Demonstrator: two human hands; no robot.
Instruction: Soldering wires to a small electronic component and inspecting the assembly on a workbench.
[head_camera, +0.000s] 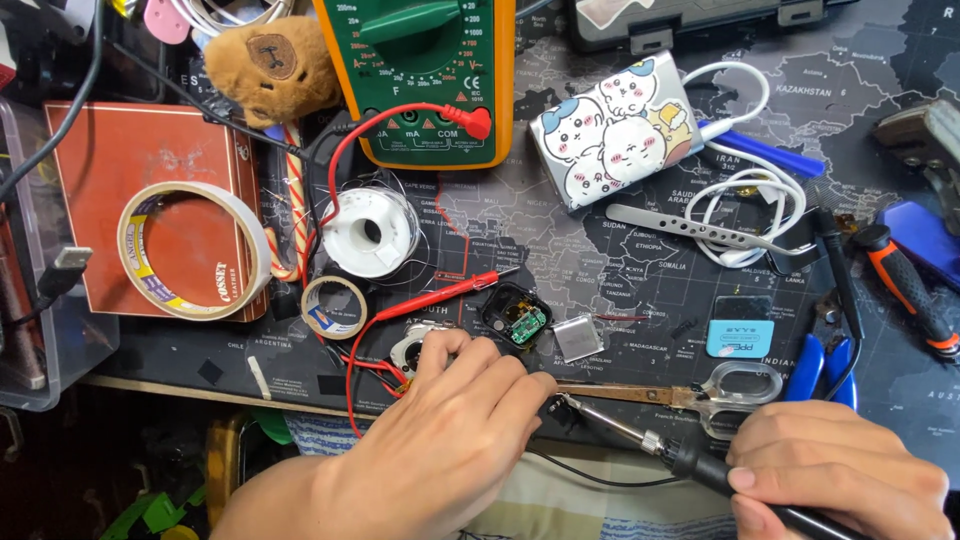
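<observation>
Black soldering iron (690, 462) lying gripped in closed right hand (840, 470), tip meeting curled left hand (450, 420); what its fingers are pinching is hidden. Small round circuit board (517, 317) sitting just beyond.

You get bright, even overhead light, soft shadows, sharp focus; glare whitens the solder spool (372, 232).

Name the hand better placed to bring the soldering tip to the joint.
Right hand: it already grips the soldering iron, its tip at the left hand's fingertips, which seem to pinch the work.
</observation>
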